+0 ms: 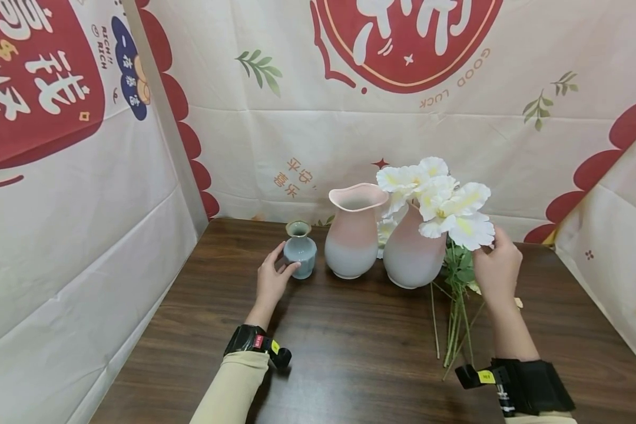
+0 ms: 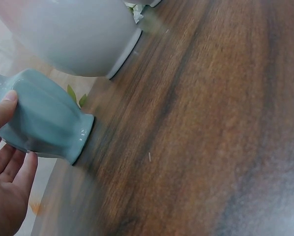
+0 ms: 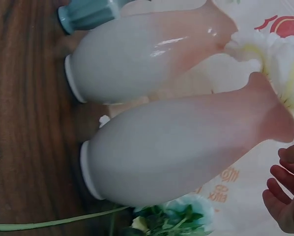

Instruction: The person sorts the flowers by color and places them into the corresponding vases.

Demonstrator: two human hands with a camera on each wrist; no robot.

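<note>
A small blue-green vase (image 1: 303,252) stands at the back left of the table, and my left hand (image 1: 272,280) holds its side, thumb in front and fingers around the far side. Beside it is a pink-and-grey vase (image 1: 351,241) with a wavy rim. A second such vase (image 1: 412,253) stands to the right, large white flowers (image 1: 456,206) above its mouth. Close by those petals is my right hand (image 1: 498,271), its fingers partly hidden by them. In the right wrist view, that hand's loosely bent fingers (image 3: 282,182) are near the vase's rim with nothing visible between them.
Green flower stems (image 1: 458,330) lie on the brown wooden table (image 1: 344,353) right of the vases, with leaves (image 1: 460,265) and more blooms behind. A printed cloth (image 1: 275,141) hangs along the back, and further cloth panels border both sides.
</note>
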